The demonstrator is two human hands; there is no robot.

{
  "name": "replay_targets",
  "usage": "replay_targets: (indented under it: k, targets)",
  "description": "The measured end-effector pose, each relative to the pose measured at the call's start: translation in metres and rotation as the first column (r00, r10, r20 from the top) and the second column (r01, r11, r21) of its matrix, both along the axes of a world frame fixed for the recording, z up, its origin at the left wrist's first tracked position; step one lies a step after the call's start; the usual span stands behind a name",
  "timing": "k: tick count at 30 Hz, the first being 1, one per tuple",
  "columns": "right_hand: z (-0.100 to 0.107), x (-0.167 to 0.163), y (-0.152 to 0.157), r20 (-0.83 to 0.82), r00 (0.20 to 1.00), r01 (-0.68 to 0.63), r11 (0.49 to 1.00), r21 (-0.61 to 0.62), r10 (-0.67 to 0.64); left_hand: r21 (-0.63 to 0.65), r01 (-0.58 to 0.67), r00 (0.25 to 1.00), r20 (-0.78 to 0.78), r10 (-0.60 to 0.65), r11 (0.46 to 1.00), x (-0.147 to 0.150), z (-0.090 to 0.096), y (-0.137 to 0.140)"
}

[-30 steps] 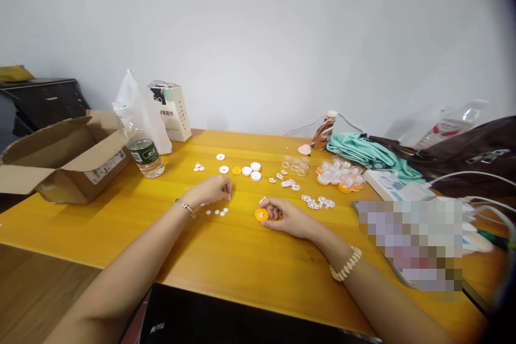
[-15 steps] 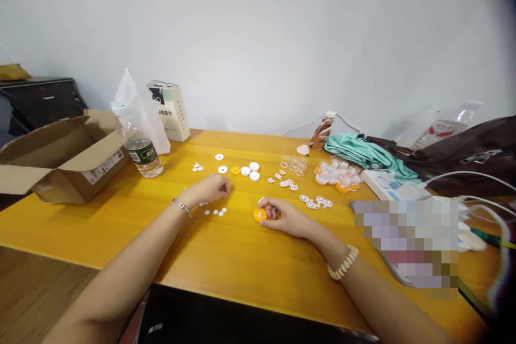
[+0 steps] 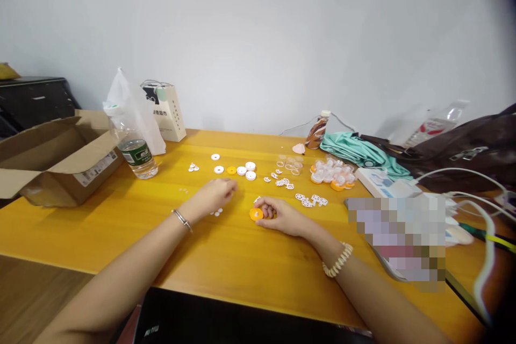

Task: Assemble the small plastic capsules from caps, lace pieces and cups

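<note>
My right hand [image 3: 278, 216] grips the rim of a round orange disc [image 3: 255, 215] between thumb and fingers, and a small white piece shows at the disc's centre. My left hand [image 3: 217, 196] is over the table with its fingers pinched together; what they hold, if anything, is hidden. Just below the left hand lie small white discs [image 3: 218, 212], partly covered by it. Beyond it are several white round caps [image 3: 250, 165] and a yellow disc [image 3: 231, 170]. A small white part [image 3: 257, 200] lies behind the held disc.
White perforated plates [image 3: 307, 201], clear rings [image 3: 295, 171] and orange-and-clear pieces [image 3: 332, 174] lie to the right, near a phone-like device [image 3: 374, 250] and cables. A cardboard box [image 3: 60, 183] and a water bottle [image 3: 137, 156] stand left. A brown drink bottle [image 3: 317, 131] stands at the back.
My left hand has moved slightly right, towards the orange disc, covering some of the small white discs. My right hand keeps its hold; the view has shifted a little.
</note>
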State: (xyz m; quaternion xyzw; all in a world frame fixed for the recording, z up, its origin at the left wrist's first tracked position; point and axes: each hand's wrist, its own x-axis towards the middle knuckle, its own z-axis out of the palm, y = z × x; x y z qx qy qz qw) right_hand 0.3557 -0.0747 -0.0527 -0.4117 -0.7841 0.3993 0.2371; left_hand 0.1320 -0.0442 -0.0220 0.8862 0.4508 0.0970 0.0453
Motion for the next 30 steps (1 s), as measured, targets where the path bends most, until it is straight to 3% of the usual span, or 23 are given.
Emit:
replay_targets:
  k: [4,7,16,30]
  targets:
    - [0.001,0.000,0.000,0.003,1.000,-0.006,1.000,0.014,0.006,-0.056,0.308,0.938,0.186,-0.293,0.950,0.018,0.006,-0.019]
    - [0.004,-0.001,0.000,0.019,1.000,-0.006,1.000,0.029,0.006,-0.028,0.385,0.906,0.200,-0.372,0.923,0.026,0.006,-0.027]
    - [0.009,-0.001,-0.002,0.020,0.999,-0.026,0.999,0.026,0.026,0.083,0.418,0.906,0.038,-0.422,0.904,0.027,-0.005,-0.024]
    - [0.008,-0.001,-0.002,0.023,0.999,-0.032,0.999,0.006,0.032,0.112,0.464,0.884,-0.118,-0.452,0.879,0.028,0.006,-0.034]
